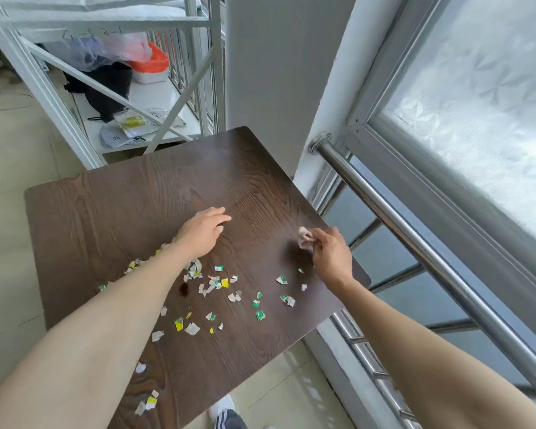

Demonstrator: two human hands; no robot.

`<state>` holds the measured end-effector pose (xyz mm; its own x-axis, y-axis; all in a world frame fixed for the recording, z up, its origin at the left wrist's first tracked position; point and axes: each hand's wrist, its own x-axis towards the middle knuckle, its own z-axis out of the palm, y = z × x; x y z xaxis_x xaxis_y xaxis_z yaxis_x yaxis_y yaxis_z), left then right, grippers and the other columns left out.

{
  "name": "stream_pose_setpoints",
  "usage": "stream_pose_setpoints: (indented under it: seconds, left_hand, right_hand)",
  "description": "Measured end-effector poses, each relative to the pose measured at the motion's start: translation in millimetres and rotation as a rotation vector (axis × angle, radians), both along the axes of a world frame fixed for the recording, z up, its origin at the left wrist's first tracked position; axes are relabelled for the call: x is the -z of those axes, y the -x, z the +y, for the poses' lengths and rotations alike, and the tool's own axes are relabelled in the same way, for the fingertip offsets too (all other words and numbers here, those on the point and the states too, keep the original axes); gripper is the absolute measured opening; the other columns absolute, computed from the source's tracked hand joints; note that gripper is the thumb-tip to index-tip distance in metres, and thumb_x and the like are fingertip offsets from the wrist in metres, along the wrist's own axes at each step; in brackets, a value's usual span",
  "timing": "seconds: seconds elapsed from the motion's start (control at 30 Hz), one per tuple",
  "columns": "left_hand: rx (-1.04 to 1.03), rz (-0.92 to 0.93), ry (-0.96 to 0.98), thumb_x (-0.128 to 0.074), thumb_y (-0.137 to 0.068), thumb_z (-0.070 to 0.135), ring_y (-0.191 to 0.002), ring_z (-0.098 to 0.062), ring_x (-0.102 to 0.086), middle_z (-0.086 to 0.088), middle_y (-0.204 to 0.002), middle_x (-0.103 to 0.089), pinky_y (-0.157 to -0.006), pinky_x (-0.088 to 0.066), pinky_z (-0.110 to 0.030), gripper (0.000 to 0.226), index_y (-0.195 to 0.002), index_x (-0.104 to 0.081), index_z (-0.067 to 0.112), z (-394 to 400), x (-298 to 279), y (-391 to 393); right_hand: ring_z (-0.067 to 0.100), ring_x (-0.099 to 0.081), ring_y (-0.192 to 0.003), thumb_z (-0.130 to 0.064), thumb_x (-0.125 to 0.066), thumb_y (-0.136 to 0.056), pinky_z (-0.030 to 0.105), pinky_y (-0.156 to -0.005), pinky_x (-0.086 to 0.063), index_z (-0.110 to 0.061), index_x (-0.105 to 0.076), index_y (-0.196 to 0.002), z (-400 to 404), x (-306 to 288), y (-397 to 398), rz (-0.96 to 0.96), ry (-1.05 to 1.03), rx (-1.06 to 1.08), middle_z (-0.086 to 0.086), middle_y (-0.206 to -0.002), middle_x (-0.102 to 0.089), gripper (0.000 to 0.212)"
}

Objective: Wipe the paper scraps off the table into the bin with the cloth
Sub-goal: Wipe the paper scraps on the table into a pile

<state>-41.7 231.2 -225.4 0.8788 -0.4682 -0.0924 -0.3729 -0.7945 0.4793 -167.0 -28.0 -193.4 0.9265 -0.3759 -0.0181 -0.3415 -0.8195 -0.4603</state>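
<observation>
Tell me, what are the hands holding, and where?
The right hand pinches a small crumpled cloth at its near edge with the fingertips. The left hand holds nothing, flat over the table.

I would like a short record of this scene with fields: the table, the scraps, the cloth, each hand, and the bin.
table: dark wooden top, beside a metal railing
paper scraps: many small pieces, spread over the near half of the table
cloth: small pale crumpled piece, near the table's right edge
right hand: pinches the cloth
left hand: fingers straight, over the table, holds nothing
bin: not in view
</observation>
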Motion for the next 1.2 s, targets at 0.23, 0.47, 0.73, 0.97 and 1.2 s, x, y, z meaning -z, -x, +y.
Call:
stream_pose_setpoints:
  seconds: [0.23,0.47,0.73,0.97,1.2]
  left_hand:
    - [0.100,0.059,-0.051,-0.038,-0.098,0.009,-0.145,-0.015,-0.020,0.004,-0.156,-0.027,-0.120,-0.015,-0.034,0.044,-0.138,-0.045,0.023,-44.2,12.8,31.0]
    - [0.085,0.079,-0.060,-0.037,-0.096,0.004,-0.145,-0.016,-0.020,0.002,-0.156,-0.026,-0.120,-0.014,-0.039,0.046,-0.138,-0.044,0.021,-48.4,11.2,32.9]
    - [0.132,0.083,-0.090,-0.034,-0.096,-0.001,-0.146,-0.015,-0.018,0.004,-0.157,-0.024,-0.119,-0.011,-0.043,0.052,-0.141,-0.041,0.023,-41.5,9.2,29.6]
    - [0.130,0.081,-0.055,-0.035,-0.095,-0.001,-0.145,-0.014,-0.018,0.005,-0.156,-0.026,-0.119,-0.010,-0.041,0.052,-0.139,-0.043,0.025,-37.8,13.3,29.8]
    - [0.124,0.062,-0.046,-0.035,-0.094,-0.002,-0.145,-0.014,-0.020,0.005,-0.155,-0.028,-0.119,-0.010,-0.044,0.053,-0.138,-0.045,0.026,-37.9,17.3,28.9]
  right_hand:
    - [0.033,-0.060,-0.090,-0.008,-0.042,-0.088,0.032,-0.070,-0.040,-0.024,-0.068,-0.097,-1.7,19.7,30.4,0.122,-0.093,0.189,0.007,-0.096,-0.055,0.032]
    - [0.030,-0.060,-0.085,-0.006,-0.043,-0.087,0.034,-0.075,-0.047,-0.022,-0.067,-0.106,111.9,23.6,47.1,0.079,-0.260,0.039,0.006,-0.094,-0.055,0.034]
    - [0.021,-0.051,-0.078,-0.008,-0.043,-0.090,0.026,-0.069,-0.035,-0.021,-0.069,-0.102,135.0,10.1,45.9,0.095,-0.332,-0.139,0.002,-0.092,-0.052,0.031]
    - [0.029,-0.058,-0.077,-0.009,-0.040,-0.091,0.031,-0.067,-0.042,-0.019,-0.066,-0.101,85.5,9.5,72.3,0.143,-0.203,0.086,0.005,-0.093,-0.051,0.030]
    - [0.029,-0.051,-0.074,-0.009,-0.038,-0.092,0.032,-0.067,-0.038,-0.009,-0.058,-0.107,159.7,23.2,73.0,0.142,-0.310,0.142,0.010,-0.096,-0.052,0.025]
